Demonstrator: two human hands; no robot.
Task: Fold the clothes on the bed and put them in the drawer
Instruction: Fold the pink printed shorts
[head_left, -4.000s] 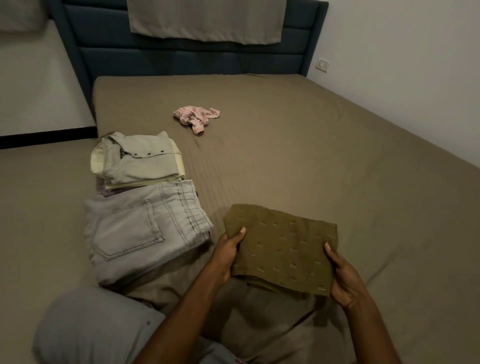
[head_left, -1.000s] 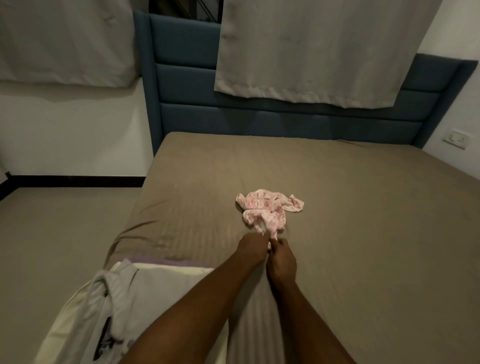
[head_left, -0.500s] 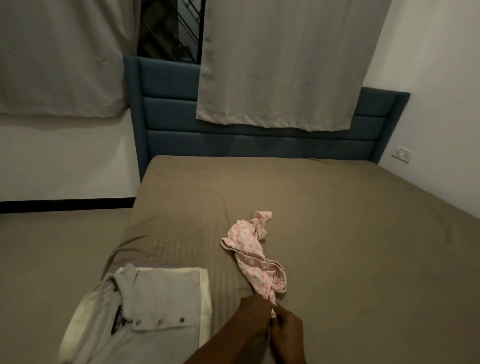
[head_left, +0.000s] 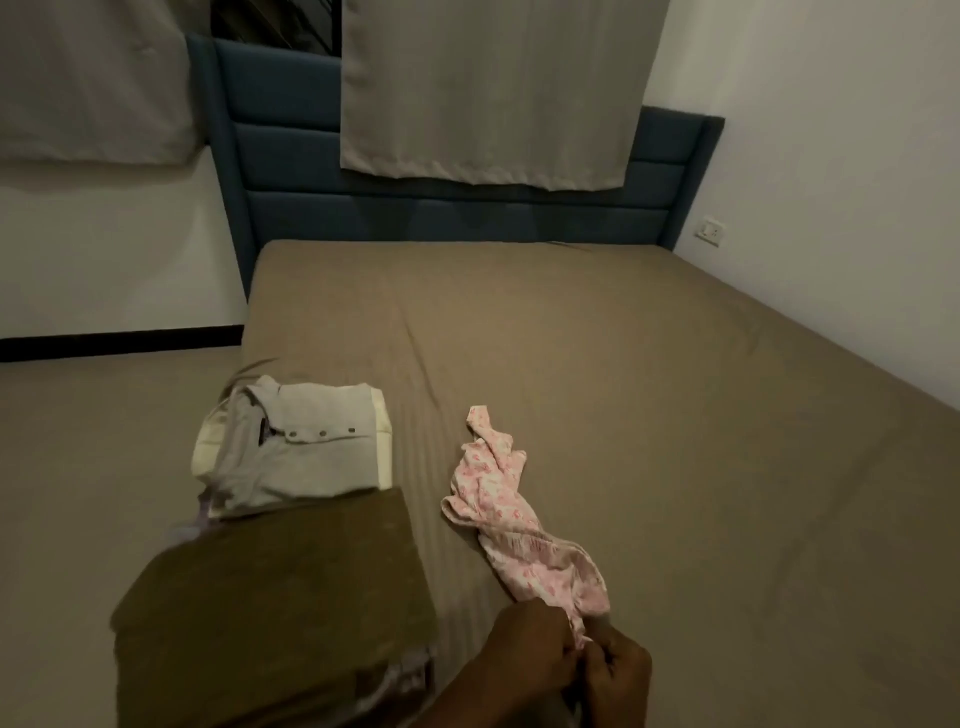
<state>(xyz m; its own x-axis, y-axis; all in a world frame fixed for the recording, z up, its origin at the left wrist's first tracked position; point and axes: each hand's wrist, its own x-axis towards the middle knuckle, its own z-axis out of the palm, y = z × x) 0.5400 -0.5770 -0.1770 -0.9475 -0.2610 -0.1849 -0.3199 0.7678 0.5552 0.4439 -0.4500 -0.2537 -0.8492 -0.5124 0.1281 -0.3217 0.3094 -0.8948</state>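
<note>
Both hands sat at the bottom edge of the frame, right of center. Left hand and right hand were knuckle to knuckle, fingers curled, each pinching the near end of the pink patterned garment. The rest of that garment lay stretched out and twisted on the bed, running up and slightly leftward toward mid-frame.

Lower left: a folded olive cloth on top of a stack; something pale showed at its lower right corner, too blurred to identify. Just above it, touching its far edge, a folded grey shirt with three buttons, resting on a cream layer.

Upper frame: blue headboard, grey curtain hanging over it. Wall socket at right.
</note>
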